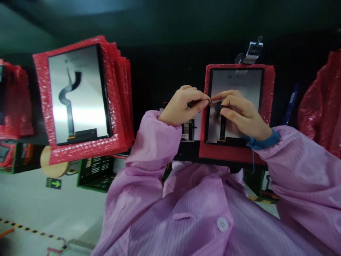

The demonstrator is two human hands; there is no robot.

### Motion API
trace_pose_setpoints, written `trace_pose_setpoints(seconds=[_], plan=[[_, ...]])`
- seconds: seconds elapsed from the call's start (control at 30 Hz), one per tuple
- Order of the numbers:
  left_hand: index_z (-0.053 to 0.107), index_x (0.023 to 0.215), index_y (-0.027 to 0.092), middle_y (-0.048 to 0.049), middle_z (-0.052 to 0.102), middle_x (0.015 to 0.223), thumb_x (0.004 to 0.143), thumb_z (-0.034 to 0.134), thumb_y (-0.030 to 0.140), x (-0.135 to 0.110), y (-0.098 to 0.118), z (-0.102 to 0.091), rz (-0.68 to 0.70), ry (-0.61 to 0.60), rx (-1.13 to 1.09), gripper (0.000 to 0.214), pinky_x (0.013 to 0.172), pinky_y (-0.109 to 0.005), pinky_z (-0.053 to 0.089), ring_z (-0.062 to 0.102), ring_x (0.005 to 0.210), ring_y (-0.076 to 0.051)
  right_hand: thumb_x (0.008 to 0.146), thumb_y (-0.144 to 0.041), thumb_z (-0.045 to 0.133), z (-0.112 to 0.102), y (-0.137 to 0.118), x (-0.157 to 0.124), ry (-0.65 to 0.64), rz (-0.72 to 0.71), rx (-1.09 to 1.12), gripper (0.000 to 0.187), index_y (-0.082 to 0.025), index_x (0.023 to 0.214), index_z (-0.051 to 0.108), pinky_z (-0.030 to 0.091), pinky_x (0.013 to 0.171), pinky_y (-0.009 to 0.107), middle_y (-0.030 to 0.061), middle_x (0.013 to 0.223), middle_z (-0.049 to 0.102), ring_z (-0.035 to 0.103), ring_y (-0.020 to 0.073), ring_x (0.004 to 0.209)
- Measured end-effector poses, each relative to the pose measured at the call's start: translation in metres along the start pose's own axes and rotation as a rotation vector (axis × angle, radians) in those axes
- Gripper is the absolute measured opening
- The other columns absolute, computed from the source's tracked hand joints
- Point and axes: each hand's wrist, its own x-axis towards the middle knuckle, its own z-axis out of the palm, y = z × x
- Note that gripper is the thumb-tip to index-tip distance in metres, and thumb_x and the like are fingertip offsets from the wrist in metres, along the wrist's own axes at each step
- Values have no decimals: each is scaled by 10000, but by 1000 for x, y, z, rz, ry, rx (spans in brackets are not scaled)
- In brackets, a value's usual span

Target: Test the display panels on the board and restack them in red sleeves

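Screen (pixel 250 83), right of centre, long axis up-frame, beneath nearer right hand (pixel 241 111): fingers narrow at ribbon cable (pixel 223 128), grip unclear. Left hand (pixel 183 105): small piece (pixel 210 101) pinched at screen's left edge.

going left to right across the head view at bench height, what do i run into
Red bubble wrap at the left edge → silvery panel with a dark cable → left hand → right hand → blue pen-like item → red wrap at the right edge.
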Motion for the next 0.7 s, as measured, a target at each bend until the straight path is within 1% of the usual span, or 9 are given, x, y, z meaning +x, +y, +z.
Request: trace_pose_setpoints(seconds=[0.07,0.17,0.23,0.3,0.4,0.47,0.57,0.63,0.7], plan=[[688,724,202,41,560,624,838,698,121,0,-7,3,7,-24,24,140,1088,-509,450,679,827,-198,977,-422,461,0,-1,1,23,-30,-127,288,-237,811,607,443,1077,557,67,1217,695,596,295,1174],[663,702,203,41,511,617,851,620,95,0,-17,8,-37,39,-23,189,1107,-542,401,672,842,-208,985,-396,423,2,-4,2,35,-53,-237,307,-245,789,605,428,1084,570,63,1207,694,583,304,1181],[651,698,208,42,492,614,849,598,94,0,-22,10,-50,70,-26,196,1109,-552,383,666,841,-212,990,-388,405,4,-4,3,22,-55,-265,318,-250,793,613,432,1077,575,63,1199,694,582,306,1175],[644,693,213,46,486,611,843,600,102,-1,-25,11,-36,70,11,192,1110,-548,373,660,826,-210,991,-383,402,5,-4,4,7,-52,-280,317,-255,808,628,434,1074,579,60,1194,693,578,308,1175],[641,683,216,48,486,601,853,603,125,-2,-23,12,-20,63,40,196,1109,-536,368,654,803,-204,983,-371,420,6,-2,4,5,-66,-283,298,-250,817,637,435,1070,580,66,1185,692,573,311,1174],[642,677,213,47,503,601,854,620,151,-2,-17,13,1,22,56,189,1111,-529,362,649,794,-200,978,-358,431,7,0,4,1,-83,-279,288,-241,811,635,435,1068,576,71,1179,691,574,310,1165],[645,683,204,46,547,621,844,657,202,-3,-6,13,85,-104,161,161,1110,-514,349,640,781,-190,974,-336,439,8,4,4,-13,-96,-288,275,-233,805,630,434,1069,572,69,1173,690,573,300,1155],[647,709,199,43,574,644,868,635,236,-4,-1,12,137,-156,261,164,1098,-501,349,637,784,-183,972,-329,451,9,7,5,-14,-121,-283,264,-223,808,629,440,1061,567,71,1164,688,571,293,1142],[652,743,195,37,597,668,910,581,256,-6,3,11,167,-174,350,192,1077,-487,357,633,787,-175,976,-330,463,9,10,5,-22,-149,-259,259,-214,818,632,446,1052,555,75,1162,685,569,285,1134]])
